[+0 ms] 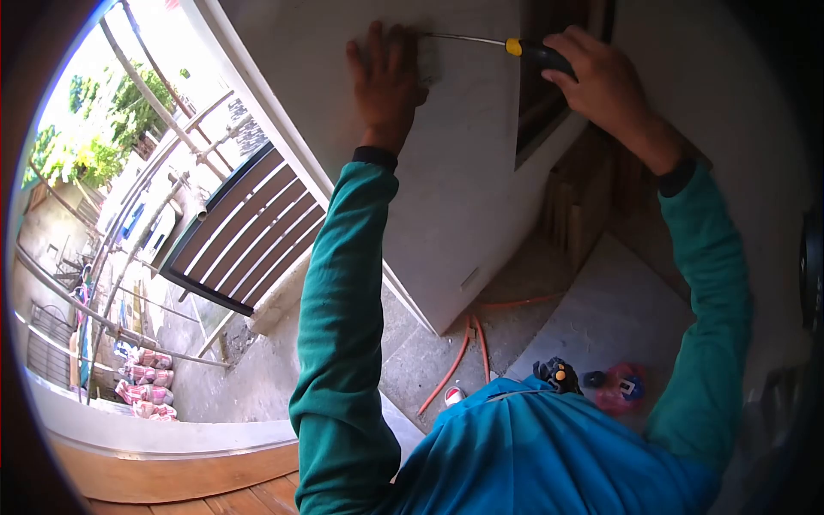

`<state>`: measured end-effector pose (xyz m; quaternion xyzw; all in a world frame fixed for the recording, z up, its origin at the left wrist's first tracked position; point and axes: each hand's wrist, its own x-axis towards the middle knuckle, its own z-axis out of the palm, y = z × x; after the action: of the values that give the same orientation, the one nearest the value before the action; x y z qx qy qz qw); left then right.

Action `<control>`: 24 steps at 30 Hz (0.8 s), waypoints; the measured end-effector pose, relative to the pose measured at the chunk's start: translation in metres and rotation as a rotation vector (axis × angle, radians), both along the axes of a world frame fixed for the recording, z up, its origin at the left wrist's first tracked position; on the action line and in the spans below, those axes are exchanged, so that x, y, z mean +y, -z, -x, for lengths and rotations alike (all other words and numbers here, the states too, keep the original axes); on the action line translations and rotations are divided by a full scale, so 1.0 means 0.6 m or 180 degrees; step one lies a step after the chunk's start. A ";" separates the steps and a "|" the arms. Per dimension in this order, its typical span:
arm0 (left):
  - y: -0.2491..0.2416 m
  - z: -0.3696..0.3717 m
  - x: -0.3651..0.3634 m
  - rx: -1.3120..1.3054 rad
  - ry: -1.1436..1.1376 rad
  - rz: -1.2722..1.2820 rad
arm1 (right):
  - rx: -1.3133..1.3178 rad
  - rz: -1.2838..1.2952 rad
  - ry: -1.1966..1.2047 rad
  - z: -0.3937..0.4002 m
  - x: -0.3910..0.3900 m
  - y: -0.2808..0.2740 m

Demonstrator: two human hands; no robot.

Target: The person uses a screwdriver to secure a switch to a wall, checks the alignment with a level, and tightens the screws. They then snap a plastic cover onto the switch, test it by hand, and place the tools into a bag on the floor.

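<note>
Screwdriver, thin-shafted, clamped in right fingers; left fingers spread against flat, pale panel.

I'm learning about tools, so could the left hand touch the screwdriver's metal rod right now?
Probably yes. The left hand is up at the panel, close to the tip of the metal rod. Nothing seems to block it: the right hand holds the handle, leaving the rod bare.

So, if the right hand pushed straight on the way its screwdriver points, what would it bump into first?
Most likely the left hand, apparently against the pale panel: the screwdriver's shaft points toward it. Dim light makes depth unclear, though.
</note>
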<state>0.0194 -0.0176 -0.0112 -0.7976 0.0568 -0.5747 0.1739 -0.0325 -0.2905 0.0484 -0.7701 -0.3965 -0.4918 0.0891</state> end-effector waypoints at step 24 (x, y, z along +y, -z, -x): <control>-0.009 0.015 -0.002 0.0485 -0.0315 -0.0066 | -0.0029 -0.0231 0.0213 -0.009 0.004 -0.005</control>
<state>0.0101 -0.0190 -0.0056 -0.8391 0.0364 -0.5024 0.2055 -0.0270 -0.2882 0.0516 -0.7769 -0.3529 -0.5121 0.0987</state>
